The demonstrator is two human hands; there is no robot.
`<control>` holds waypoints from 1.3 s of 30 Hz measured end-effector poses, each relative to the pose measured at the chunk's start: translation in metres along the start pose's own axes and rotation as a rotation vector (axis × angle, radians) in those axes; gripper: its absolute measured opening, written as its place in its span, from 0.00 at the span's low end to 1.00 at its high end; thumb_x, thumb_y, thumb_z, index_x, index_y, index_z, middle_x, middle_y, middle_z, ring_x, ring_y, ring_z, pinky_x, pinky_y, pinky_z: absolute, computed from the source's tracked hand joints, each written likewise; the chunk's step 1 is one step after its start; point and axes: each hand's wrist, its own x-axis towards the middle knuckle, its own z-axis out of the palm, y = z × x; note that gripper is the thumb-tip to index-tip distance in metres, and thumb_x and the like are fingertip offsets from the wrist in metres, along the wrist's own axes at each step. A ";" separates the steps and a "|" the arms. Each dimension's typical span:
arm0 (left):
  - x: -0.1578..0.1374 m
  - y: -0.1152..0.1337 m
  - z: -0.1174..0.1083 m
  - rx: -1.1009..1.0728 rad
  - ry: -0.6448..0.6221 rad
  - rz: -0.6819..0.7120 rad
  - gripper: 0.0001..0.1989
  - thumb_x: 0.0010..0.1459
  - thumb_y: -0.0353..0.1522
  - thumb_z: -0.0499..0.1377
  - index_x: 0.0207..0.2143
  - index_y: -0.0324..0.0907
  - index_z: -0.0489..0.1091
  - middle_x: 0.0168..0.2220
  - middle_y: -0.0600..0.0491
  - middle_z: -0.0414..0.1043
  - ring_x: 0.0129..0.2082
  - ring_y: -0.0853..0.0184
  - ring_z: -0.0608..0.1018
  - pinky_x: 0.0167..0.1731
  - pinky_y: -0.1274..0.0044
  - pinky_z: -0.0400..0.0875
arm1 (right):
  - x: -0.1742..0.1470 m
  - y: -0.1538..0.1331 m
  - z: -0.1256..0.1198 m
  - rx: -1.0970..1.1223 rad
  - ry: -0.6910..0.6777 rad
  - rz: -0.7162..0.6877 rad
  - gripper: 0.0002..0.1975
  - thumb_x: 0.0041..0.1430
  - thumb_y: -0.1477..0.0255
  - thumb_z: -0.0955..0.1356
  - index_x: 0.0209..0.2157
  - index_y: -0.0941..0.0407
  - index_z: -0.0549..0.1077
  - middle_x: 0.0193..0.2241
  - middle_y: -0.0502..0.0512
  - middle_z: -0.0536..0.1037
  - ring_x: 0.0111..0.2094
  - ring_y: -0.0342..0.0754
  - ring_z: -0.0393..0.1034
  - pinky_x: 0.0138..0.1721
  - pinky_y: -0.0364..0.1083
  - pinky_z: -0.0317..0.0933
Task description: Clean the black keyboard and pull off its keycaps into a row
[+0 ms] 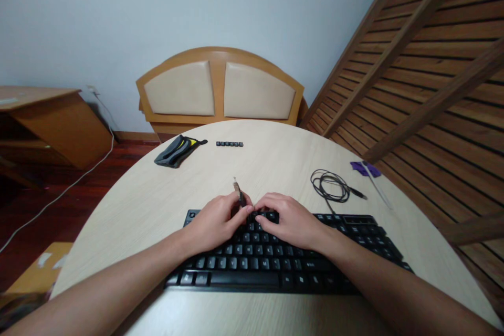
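A black keyboard [252, 278] lies flat in front of me, under both hands. My left hand [216, 220] is closed over its upper rows, gripping a slim tool [238, 189] with a dark body and a pale tip that points up and away. The tool's exact kind is not clear. Close beside it, my right hand [289, 218] is bent over the top row, with thumb and fingertips drawn together at the keys. Whatever sits between those fingertips is hidden. Farther back, several loose black keycaps [229, 144] stand in a short row.
A grey, black and yellow pouch [177, 151] lies at the back left of the round table [134, 220]. On the right are the keyboard's coiled cable [331, 186], a purple cloth [366, 169] and a thin pale stick [377, 185]. A headboard [218, 58] stands behind.
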 end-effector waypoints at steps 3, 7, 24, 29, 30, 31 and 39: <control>0.000 -0.001 0.000 0.004 -0.014 -0.004 0.12 0.68 0.39 0.50 0.40 0.42 0.69 0.28 0.54 0.74 0.31 0.64 0.77 0.34 0.74 0.70 | 0.001 -0.001 0.000 -0.010 0.002 0.003 0.07 0.60 0.72 0.68 0.40 0.54 0.76 0.37 0.54 0.79 0.41 0.49 0.72 0.45 0.48 0.64; 0.000 -0.003 0.001 -0.020 0.005 -0.004 0.11 0.68 0.38 0.51 0.41 0.42 0.68 0.31 0.53 0.74 0.31 0.65 0.76 0.33 0.74 0.69 | 0.000 -0.001 0.001 -0.026 0.006 0.011 0.07 0.61 0.70 0.68 0.40 0.55 0.77 0.37 0.55 0.79 0.41 0.50 0.72 0.46 0.49 0.64; -0.002 -0.004 -0.001 -0.117 -0.087 0.025 0.14 0.71 0.40 0.43 0.39 0.43 0.62 0.27 0.58 0.63 0.29 0.67 0.68 0.34 0.73 0.64 | -0.002 -0.001 0.004 -0.080 0.035 -0.053 0.07 0.62 0.71 0.69 0.39 0.57 0.78 0.36 0.56 0.80 0.41 0.50 0.73 0.45 0.48 0.65; -0.003 -0.004 -0.002 -0.133 -0.086 0.018 0.15 0.72 0.41 0.41 0.39 0.44 0.61 0.28 0.58 0.63 0.29 0.68 0.67 0.35 0.74 0.63 | -0.003 0.000 0.005 -0.076 0.065 -0.067 0.07 0.61 0.72 0.69 0.40 0.57 0.79 0.36 0.56 0.81 0.40 0.49 0.74 0.44 0.47 0.66; -0.003 -0.004 -0.003 -0.136 -0.087 0.017 0.15 0.72 0.41 0.41 0.39 0.44 0.61 0.28 0.58 0.62 0.29 0.68 0.67 0.34 0.74 0.63 | -0.003 -0.001 0.005 -0.076 0.065 -0.066 0.08 0.61 0.72 0.69 0.40 0.57 0.79 0.36 0.56 0.81 0.40 0.49 0.75 0.44 0.47 0.66; -0.003 -0.003 -0.003 -0.142 -0.088 0.016 0.15 0.71 0.41 0.42 0.39 0.44 0.61 0.28 0.58 0.62 0.29 0.68 0.67 0.34 0.74 0.63 | -0.003 -0.001 0.004 -0.075 0.065 -0.066 0.08 0.61 0.72 0.69 0.40 0.57 0.79 0.36 0.56 0.82 0.40 0.49 0.75 0.44 0.47 0.66; 0.000 -0.003 -0.003 -0.285 -0.004 -0.026 0.14 0.71 0.40 0.42 0.40 0.43 0.62 0.26 0.59 0.61 0.27 0.69 0.66 0.32 0.76 0.63 | -0.004 0.001 0.005 0.028 0.162 0.016 0.09 0.59 0.72 0.69 0.40 0.57 0.80 0.35 0.55 0.83 0.35 0.47 0.77 0.40 0.46 0.69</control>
